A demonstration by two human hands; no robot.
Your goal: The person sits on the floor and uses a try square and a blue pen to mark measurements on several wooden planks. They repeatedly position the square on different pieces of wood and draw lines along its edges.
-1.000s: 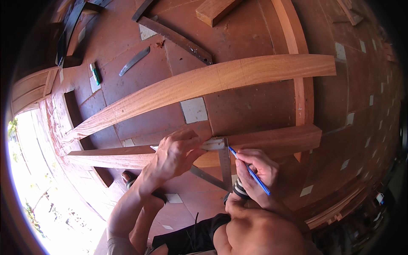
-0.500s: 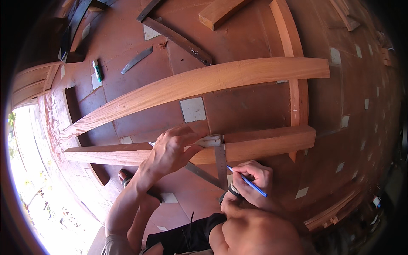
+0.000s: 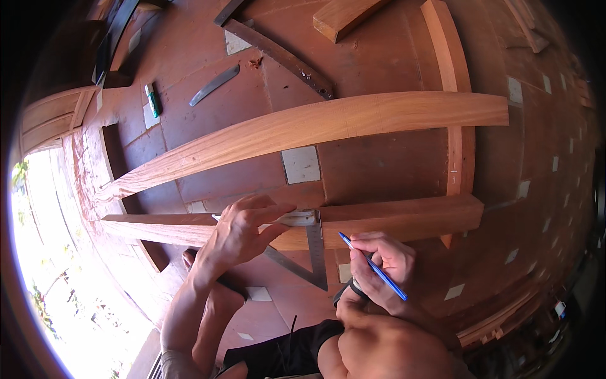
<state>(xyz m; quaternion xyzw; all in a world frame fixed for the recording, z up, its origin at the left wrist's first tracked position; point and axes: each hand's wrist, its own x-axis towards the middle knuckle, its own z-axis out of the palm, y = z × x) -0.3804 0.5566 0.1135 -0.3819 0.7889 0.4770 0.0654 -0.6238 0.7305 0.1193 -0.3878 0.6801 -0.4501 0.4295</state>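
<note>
Left hand, at the view's eight o'clock, grips the square, six o'clock, against the near beam; right hand, half-past four, pinches the pen. A slack left grip could skew that square!

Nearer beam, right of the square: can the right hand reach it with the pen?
Likely yes: the right hand points the blue pen at that beam, nothing visible between; the left hand and square sit farther left.
</note>
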